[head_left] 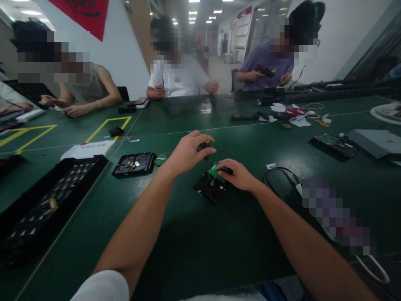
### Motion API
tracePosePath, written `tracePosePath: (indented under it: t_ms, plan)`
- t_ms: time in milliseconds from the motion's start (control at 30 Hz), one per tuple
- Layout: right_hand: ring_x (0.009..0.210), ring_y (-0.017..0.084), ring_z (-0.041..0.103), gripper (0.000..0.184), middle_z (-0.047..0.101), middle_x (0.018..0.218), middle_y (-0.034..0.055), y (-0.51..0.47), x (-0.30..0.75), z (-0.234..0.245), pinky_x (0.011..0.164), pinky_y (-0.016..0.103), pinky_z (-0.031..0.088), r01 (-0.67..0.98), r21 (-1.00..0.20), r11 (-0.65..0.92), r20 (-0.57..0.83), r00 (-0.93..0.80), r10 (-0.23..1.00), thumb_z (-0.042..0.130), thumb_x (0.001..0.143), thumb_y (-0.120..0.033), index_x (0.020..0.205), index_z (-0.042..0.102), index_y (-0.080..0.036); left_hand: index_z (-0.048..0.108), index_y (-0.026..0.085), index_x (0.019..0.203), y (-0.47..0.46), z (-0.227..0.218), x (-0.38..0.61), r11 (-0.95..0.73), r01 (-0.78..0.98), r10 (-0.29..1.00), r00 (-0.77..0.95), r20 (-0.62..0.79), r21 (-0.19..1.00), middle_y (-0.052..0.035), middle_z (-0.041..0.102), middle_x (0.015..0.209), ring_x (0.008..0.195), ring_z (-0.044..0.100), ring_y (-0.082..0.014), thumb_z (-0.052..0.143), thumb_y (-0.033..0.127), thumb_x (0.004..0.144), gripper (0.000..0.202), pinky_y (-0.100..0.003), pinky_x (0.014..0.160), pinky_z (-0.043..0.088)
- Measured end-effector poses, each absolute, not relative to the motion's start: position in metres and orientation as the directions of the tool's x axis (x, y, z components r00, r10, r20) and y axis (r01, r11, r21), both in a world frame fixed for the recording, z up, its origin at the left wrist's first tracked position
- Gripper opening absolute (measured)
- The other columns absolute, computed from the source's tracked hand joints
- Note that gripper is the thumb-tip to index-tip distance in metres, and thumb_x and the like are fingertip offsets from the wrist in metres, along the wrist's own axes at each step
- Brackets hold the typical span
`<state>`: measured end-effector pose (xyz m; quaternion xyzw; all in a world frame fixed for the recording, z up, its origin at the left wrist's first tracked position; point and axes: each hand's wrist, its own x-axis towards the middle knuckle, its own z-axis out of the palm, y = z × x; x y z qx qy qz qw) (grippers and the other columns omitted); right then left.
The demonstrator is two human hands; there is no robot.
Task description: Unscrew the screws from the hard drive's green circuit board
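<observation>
A hard drive [208, 186] lies on the green table in front of me, its black metal underside and a green circuit board [214, 168] facing up. My left hand [189, 152] hovers just beyond the drive, thumb and fingers curled round a small black and yellow screwdriver [206, 145]. Its tip is too small to make out. At the drive's right edge, my right hand [236, 174] is closed, fingers bent over the board's corner. Something dark shows between those fingers, and I cannot tell what it is.
Left of the drive lie another opened drive [134, 164], a loose green board [161, 159] and a long black tray [53, 205]. To the right are a third drive [332, 145], a grey metal box [376, 142] and a cable [282, 169]. Several people sit across the table.
</observation>
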<state>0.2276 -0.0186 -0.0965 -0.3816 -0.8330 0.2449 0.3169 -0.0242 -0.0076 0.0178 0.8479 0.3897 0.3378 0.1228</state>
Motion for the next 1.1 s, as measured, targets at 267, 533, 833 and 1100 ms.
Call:
tracePosePath:
  t_ms: [267, 533, 833, 1100]
  plan:
    - [0.123, 0.027, 0.067, 0.017, 0.073, 0.129, 0.0073, -0.0186, 0.2275, -0.0964, 0.110, 0.051, 0.050, 0.489, -0.655, 0.576, 0.323, -0.508, 0.798, 0.070, 0.097, -0.025, 0.113, 0.075, -0.028, 0.060, 0.021, 0.145, -0.0095, 0.0145, -0.0244, -0.564, 0.333, 0.762, 0.562, 0.321, 0.756, -0.0110, 0.071, 0.128, 0.102, 0.072, -0.0194, 0.053, 0.017, 0.101, 0.045, -0.031, 0.079, 0.064]
    - [0.126, 0.027, 0.065, 0.016, 0.073, 0.127, 0.0073, -0.0176, 0.2268, -0.0971, 0.112, 0.051, 0.047, 0.490, -0.645, 0.587, 0.325, -0.519, 0.790, 0.069, 0.097, -0.023, 0.112, 0.075, -0.027, 0.071, 0.023, 0.134, -0.0107, 0.0177, -0.0230, -0.658, 0.448, 0.739, 0.537, 0.407, 0.605, -0.0089, 0.074, 0.127, 0.098, 0.073, -0.0193, 0.067, 0.031, 0.100, 0.036, -0.030, 0.081, 0.062]
    - [0.124, 0.028, 0.067, 0.018, 0.073, 0.129, 0.0079, -0.0158, 0.2279, -0.0992, 0.110, 0.052, 0.048, 0.488, -0.645, 0.588, 0.329, -0.518, 0.790, 0.069, 0.097, -0.023, 0.113, 0.075, -0.027, 0.057, 0.021, 0.152, -0.0080, 0.0118, -0.0235, -0.637, 0.455, 0.755, 0.533, 0.383, 0.622, -0.0103, 0.074, 0.128, 0.094, 0.073, -0.0188, 0.055, 0.023, 0.103, 0.049, -0.033, 0.080, 0.060]
    - [0.125, 0.027, 0.066, 0.018, 0.074, 0.127, 0.0067, -0.0150, 0.2280, -0.1012, 0.110, 0.051, 0.048, 0.476, -0.642, 0.602, 0.348, -0.518, 0.781, 0.069, 0.097, -0.023, 0.113, 0.074, -0.028, 0.076, 0.019, 0.111, -0.0093, 0.0167, -0.0187, -0.664, 0.609, 0.740, 0.456, 0.494, 0.434, -0.0051, 0.071, 0.093, 0.080, 0.066, -0.0180, 0.079, 0.040, 0.094, 0.028, -0.032, 0.078, 0.054]
